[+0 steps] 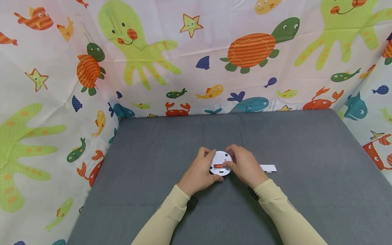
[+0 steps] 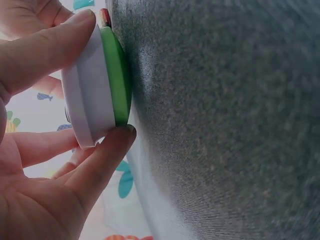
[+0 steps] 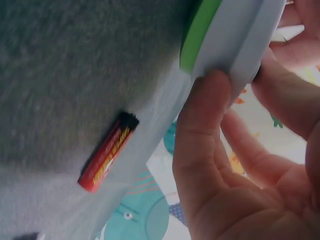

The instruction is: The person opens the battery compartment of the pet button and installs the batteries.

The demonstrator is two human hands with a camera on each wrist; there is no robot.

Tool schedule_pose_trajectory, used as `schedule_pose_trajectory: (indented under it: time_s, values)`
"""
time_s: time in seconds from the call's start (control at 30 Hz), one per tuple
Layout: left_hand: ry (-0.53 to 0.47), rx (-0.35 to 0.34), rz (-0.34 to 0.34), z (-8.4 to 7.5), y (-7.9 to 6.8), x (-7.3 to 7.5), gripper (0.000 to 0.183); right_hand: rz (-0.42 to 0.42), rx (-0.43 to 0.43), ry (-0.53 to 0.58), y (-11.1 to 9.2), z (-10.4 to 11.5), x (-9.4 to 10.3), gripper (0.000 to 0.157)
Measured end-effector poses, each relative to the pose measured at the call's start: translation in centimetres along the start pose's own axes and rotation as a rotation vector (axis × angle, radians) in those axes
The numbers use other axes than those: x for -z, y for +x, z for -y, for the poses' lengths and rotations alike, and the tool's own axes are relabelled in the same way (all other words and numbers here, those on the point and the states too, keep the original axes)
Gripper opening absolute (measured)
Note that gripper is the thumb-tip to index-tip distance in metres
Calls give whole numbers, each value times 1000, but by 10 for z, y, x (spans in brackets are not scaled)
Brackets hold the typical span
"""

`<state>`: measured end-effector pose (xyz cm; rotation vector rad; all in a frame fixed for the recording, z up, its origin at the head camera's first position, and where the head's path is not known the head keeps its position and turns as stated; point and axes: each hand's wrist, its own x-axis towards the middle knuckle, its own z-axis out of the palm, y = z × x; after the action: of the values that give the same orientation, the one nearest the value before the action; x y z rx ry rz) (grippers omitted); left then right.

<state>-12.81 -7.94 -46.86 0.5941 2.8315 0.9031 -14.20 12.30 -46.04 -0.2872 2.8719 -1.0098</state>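
Note:
A round white device [image 1: 221, 157] with a green underside [image 2: 117, 75] lies back up, showing speaker holes and an uncovered battery compartment. Inside the compartment is a red battery [image 1: 218, 166]. My left hand [image 1: 198, 172] grips the device's left side, thumb at the near edge and fingers at the far edge. With its thumb over the compartment and fingers at the rim, my right hand [image 1: 245, 166] holds the right side. A loose red and black battery [image 3: 108, 152] lies on the cloth near the right hand, hidden from the head view.
Right of the right hand lies a white battery cover [image 1: 268, 168] with a small tab. Grey cloth [image 1: 147, 156] covers the table. Curtains printed with sea animals [image 1: 196, 61] stand along its back and sides.

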Motion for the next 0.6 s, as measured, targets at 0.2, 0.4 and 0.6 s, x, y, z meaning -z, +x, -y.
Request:
schedule_pose_trajectory:
  time_s: [0.2, 0.4, 0.6]
  values:
    - [-12, 54, 10, 2, 1, 1, 97, -34, 61, -33, -1, -10, 14, 30]
    - [-11, 79, 14, 1, 2, 1, 99, -63, 83, -141, 0, -29, 31, 11]
    - [-17, 89, 16, 1, 2, 0, 100, -22, 70, -207, 2, -35, 32, 6]
